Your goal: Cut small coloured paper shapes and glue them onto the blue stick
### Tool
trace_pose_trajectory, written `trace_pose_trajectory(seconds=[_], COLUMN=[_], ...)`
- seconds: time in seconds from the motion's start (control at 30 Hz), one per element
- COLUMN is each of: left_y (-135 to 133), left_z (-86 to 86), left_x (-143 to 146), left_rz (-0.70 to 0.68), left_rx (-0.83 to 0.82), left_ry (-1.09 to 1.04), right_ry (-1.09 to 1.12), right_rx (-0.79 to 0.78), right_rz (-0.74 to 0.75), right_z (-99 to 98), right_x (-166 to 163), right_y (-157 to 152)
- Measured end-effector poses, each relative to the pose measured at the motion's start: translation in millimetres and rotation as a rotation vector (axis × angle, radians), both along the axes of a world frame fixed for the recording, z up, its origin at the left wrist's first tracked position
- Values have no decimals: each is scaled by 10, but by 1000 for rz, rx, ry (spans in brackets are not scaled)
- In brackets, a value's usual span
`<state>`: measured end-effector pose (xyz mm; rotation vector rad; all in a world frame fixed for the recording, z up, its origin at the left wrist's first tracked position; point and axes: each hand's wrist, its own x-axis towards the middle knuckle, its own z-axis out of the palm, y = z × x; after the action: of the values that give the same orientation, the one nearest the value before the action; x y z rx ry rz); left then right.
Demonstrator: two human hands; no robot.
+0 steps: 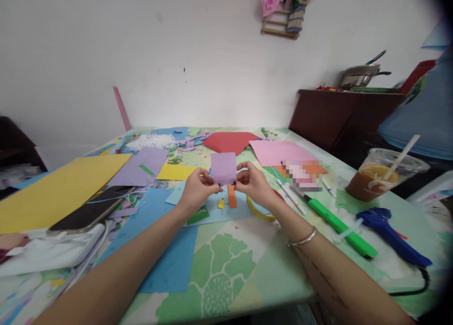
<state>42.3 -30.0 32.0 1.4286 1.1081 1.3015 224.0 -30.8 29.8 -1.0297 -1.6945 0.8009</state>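
Observation:
A small square of light purple paper is held up above the middle of the table. My left hand pinches its lower left corner between thumb and fingers. At the lower right corner my right hand, with a silver bangle on the wrist, grips it the same way. Below the hands lie a light blue sheet, an orange paper strip, a small yellow piece and a green piece. A yellow roll of tape rests under my right forearm.
On the right are a blue glue gun, a green cutter-like tool, a white pen and a plastic cup of drink. A phone, yellow sheet, red paper and pink paper lie around.

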Motion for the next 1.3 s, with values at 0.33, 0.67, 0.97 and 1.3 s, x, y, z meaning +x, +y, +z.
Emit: trace_pose_trajectory(seconds=[0.33, 0.67, 0.97, 1.3], left_y=[33, 47, -26, -286], left_z=[0, 42, 175, 285], left_x=[-52, -80, -109, -15], left_rz=[-36, -162, -126, -187], left_rx=[1, -88, -207, -287], left_ry=[56, 10, -29, -21], right_ry=[1, 30, 42, -193], right_rx=[-51, -131, -69, 118], right_rz=[5, 32, -43, -470], right_z=[-30, -23, 64, 169], right_x=[34, 87, 129, 381], right_y=[19, 41, 35, -403])
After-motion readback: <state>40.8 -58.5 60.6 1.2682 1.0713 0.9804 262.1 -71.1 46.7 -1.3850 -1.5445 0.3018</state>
